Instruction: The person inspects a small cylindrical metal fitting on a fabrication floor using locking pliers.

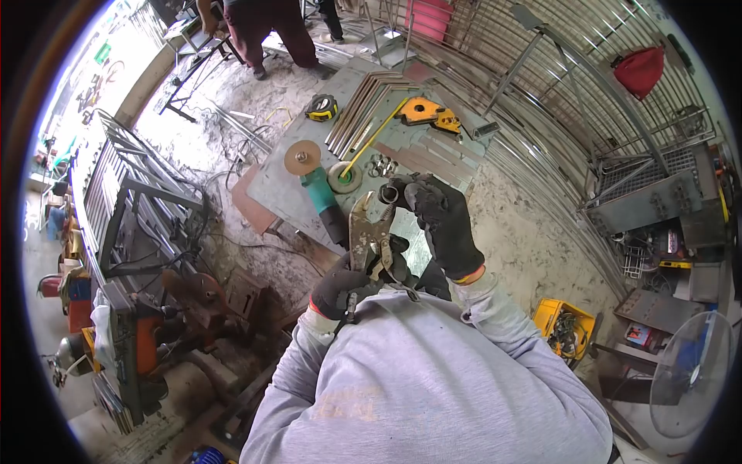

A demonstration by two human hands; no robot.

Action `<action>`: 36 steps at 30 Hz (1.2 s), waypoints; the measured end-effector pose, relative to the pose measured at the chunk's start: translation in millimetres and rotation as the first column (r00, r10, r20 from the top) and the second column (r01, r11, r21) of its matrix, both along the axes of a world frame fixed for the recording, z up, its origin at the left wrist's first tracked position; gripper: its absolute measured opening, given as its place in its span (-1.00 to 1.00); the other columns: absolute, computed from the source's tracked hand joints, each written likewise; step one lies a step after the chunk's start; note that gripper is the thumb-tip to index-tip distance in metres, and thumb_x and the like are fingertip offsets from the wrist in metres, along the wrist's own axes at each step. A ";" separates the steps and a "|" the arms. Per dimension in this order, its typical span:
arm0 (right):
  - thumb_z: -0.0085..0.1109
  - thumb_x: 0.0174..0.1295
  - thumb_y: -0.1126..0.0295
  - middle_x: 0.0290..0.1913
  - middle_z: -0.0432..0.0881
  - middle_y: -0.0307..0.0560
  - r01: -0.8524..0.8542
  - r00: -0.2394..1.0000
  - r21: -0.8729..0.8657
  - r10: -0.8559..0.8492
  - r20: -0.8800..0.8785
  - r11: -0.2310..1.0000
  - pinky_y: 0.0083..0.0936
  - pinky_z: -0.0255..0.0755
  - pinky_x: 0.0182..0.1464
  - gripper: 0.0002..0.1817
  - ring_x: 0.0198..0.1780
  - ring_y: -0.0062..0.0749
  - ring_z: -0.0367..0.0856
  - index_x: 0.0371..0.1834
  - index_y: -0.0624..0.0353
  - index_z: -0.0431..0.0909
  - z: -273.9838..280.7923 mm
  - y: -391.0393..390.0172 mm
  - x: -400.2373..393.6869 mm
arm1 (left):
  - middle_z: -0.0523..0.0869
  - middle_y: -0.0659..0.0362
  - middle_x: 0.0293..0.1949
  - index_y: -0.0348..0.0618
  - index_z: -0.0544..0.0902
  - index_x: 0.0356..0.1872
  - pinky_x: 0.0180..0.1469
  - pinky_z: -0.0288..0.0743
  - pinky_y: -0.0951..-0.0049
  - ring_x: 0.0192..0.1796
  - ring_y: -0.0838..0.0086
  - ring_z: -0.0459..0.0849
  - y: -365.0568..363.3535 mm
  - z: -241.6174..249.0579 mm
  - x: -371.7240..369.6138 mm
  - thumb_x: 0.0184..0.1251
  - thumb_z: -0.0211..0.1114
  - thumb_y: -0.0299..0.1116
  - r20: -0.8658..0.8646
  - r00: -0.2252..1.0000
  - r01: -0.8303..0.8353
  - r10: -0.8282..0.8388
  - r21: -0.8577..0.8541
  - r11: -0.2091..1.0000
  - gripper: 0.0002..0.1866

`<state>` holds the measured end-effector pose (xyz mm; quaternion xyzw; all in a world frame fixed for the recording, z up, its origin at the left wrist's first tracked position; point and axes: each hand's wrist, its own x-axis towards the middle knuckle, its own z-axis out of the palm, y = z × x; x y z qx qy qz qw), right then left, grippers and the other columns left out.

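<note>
My left hand [345, 292], in a dark glove with a red cuff edge, is wrapped round the handles of worn locking pliers [369, 236], held upright before my chest. My right hand [442, 216], gloved too, pinches a small round metal piece [389, 193] beside the pliers' jaws; part of it is hidden by the fingers. Just beyond, on the metal table [290, 189], lie several small metal rings [381, 165]. Left of them are a grinding disc [345, 177] and a teal angle grinder [318, 192] with a brown disc.
Farther back on the table are a tape measure [321, 107], bent metal bars [363, 112] and orange magnetic squares [421, 110]. A person [270, 35] stands beyond. Metal frames [127, 209] rise at left; a yellow crate [558, 329] and a fan [690, 375] are at right.
</note>
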<state>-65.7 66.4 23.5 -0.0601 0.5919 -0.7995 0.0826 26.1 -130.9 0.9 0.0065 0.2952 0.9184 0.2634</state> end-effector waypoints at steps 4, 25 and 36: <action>0.27 0.50 0.34 -0.13 0.76 -0.28 0.009 1.000 0.059 -0.010 0.017 0.998 -0.64 0.50 -0.02 -0.67 -0.13 -0.69 0.62 0.18 0.35 0.71 5.7 -0.6 0.6 | 0.65 -0.17 0.30 -0.44 0.34 0.53 0.48 0.49 -0.08 0.34 0.00 0.67 -3.1 0.7 -4.1 0.04 0.33 -0.37 -0.024 0.999 0.023 -0.024 -0.069 0.997 -0.10; 0.18 0.52 0.43 0.10 0.73 -0.09 -0.091 0.979 -0.185 0.121 0.162 0.979 -0.35 0.63 0.23 -0.58 0.10 -0.36 0.74 0.38 0.32 0.49 -57.4 7.6 -9.4 | 0.75 0.00 0.01 -0.41 0.51 0.33 0.23 0.63 0.27 0.06 0.24 0.77 0.9 -18.8 -20.3 0.22 0.24 -0.37 0.025 0.993 0.120 -0.118 -0.222 0.968 -0.39; 0.17 0.48 0.52 0.07 0.76 -0.04 0.054 0.920 -0.709 0.241 0.309 0.703 -0.07 0.64 0.25 -0.63 0.09 -0.20 0.78 0.33 0.11 0.57 -93.3 12.6 -15.4 | 0.75 0.04 0.10 -0.35 0.49 0.43 0.26 0.59 0.40 0.13 0.38 0.73 -5.1 -28.5 -3.0 0.30 0.26 -0.42 0.134 0.991 0.015 0.030 -0.326 0.945 -0.37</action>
